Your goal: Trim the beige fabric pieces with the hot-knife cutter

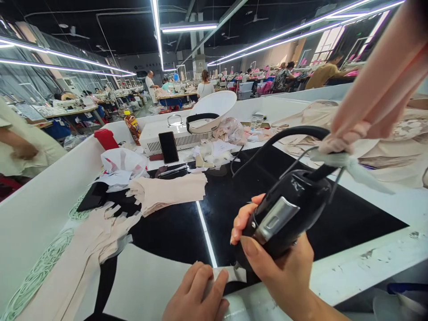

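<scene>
My right hand (284, 272) is wrapped round a black corded hand tool (287, 209) with a silver switch, its tip pointing down at the table. Its black cord (294, 131) loops up and back, tied with a pale strip to hanging pink fabric (377, 89). My left hand (197, 294) presses with curled fingers on a small pale fabric piece (230, 273) lying just under the tool's tip. The work surface is a black glossy panel (174, 227) with a lit seam.
A stack of beige fabric pieces (167, 191) and more cut pieces (90, 240) lie left. A phone (168, 147), white machine (180, 133), white bowl (214, 109) and red cup (106, 139) stand at the back. White walls edge the table. Other people work at distant tables.
</scene>
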A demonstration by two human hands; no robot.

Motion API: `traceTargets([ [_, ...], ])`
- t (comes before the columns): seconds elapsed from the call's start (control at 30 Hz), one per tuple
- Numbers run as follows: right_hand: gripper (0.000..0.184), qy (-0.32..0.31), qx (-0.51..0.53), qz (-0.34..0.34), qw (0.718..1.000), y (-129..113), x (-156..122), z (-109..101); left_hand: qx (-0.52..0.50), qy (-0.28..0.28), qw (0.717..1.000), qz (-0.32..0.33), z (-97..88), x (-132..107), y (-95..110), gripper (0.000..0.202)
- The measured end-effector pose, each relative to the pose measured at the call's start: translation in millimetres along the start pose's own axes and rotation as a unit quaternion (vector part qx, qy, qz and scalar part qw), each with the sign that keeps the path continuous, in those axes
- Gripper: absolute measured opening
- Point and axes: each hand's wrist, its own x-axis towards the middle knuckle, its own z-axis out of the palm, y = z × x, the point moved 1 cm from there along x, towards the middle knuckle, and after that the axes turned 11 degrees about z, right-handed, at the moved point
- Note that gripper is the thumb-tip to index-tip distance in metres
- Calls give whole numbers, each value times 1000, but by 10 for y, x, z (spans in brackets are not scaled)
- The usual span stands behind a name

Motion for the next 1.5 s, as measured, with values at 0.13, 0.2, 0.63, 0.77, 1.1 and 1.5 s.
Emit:
traceTargets([
  [0.13,35,3,17,5,1000,-6,4,-10,26,0,1000,12,27,-27,32,36],
  [0.2,36,1,24,10,1000,6,7,-23,34,-4,999,14,37,-37,47,36],
  [0.63,32,-56,39,34,997,7,39,119,57,14,998,26,23,1,80,38],
  [0.77,33,-55,44,33,997,4,38,98,53,17,998,24,27,3,81,38],
  [1.1,36,-42,57,23,997,174,-39,-11,27,28,999,10,13,-45,44,36],
  [1.5,33,-29,39,11,999,114,-55,19,-77,-8,996,-45,-93,-86,20,32],
])
